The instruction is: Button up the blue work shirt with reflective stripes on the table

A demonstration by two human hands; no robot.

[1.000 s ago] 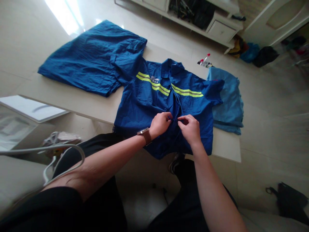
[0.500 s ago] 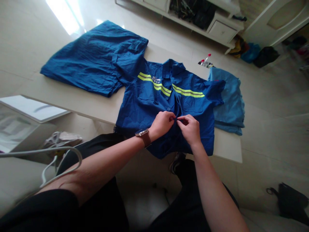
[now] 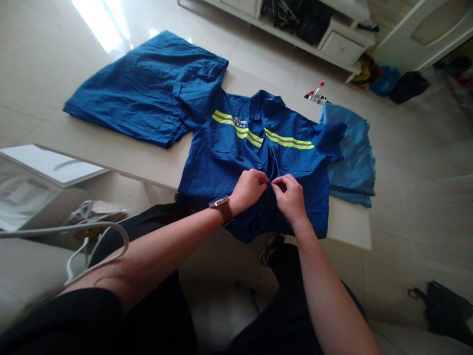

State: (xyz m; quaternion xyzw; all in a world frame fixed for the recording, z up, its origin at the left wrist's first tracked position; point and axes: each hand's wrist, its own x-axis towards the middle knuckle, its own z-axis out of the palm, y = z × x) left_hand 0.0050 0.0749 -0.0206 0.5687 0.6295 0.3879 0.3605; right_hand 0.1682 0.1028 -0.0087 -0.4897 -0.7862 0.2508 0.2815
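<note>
A dark blue short-sleeved work shirt point(image 3: 221, 172) lies front up, collar away from me, with yellow-and-grey reflective strips across its chest. Its front edges part below the collar, and buttons show along one of them. My left hand point(image 3: 251, 187), a brown-strapped watch point(image 3: 222, 209) on its wrist, is closed in a pinch on the shirt's front edge. Close beside it, the thumb and fingers of my right hand point(image 3: 290, 195) pinch the opposite front edge. Whether a button sits between the fingertips is hidden.
The shirt rests on a long pale table point(image 3: 148, 170). More blue clothing point(image 3: 144, 93) is spread at the left, and a folded lighter blue cloth point(image 3: 353, 153) lies at the right. Red-capped bottles point(image 3: 317, 93) stand behind. A white cable point(image 3: 121, 236) crosses near my left forearm.
Both hands stay at the shirt's front edges with only slight finger movement. The whole view has shifted a few pixels; the clothes lie as before.
</note>
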